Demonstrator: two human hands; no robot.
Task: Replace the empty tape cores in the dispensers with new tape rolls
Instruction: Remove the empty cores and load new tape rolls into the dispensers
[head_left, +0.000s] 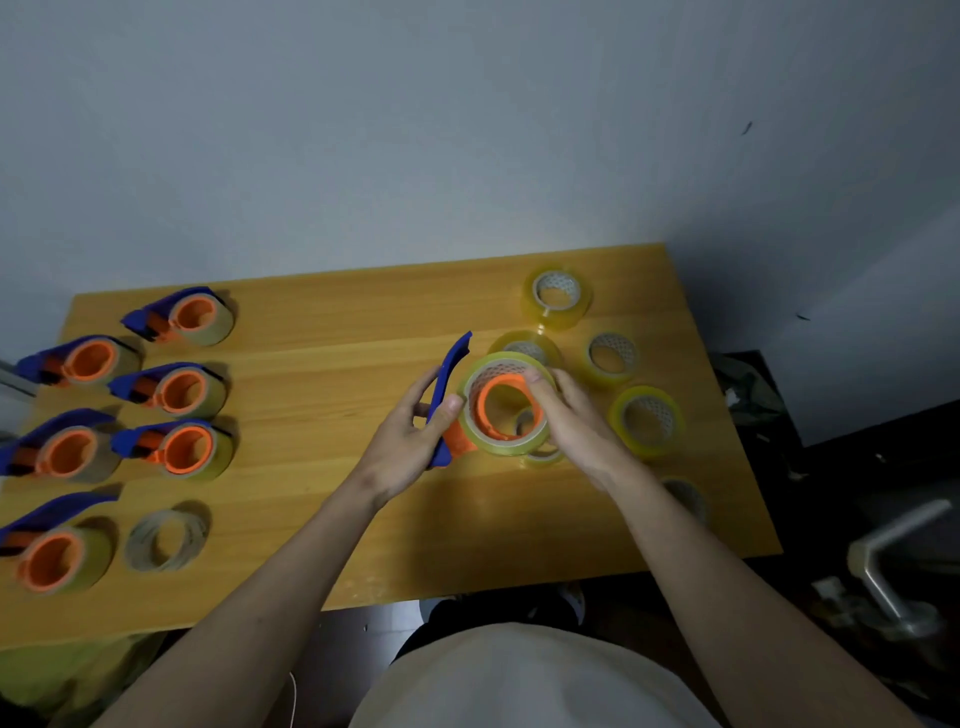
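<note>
My left hand (415, 436) grips a blue tape dispenser (451, 374) by its handle, held above the middle of the wooden table (322, 374). Its orange hub (506, 410) sits inside a new yellowish tape roll (475, 431). My right hand (569, 421) holds that roll by its right rim, fingers curled over the top edge. Several more new rolls lie to the right, among them one at the back (557, 297) and one near my right wrist (647, 421). An empty cardboard core (166, 538) lies flat at the front left.
Several blue dispensers with orange hubs and tape rolls stand in two columns on the table's left side, such as one at the back (182, 316) and one at the front (52, 551). A grey wall rises behind. A metal handle (883, 571) sticks up at the right.
</note>
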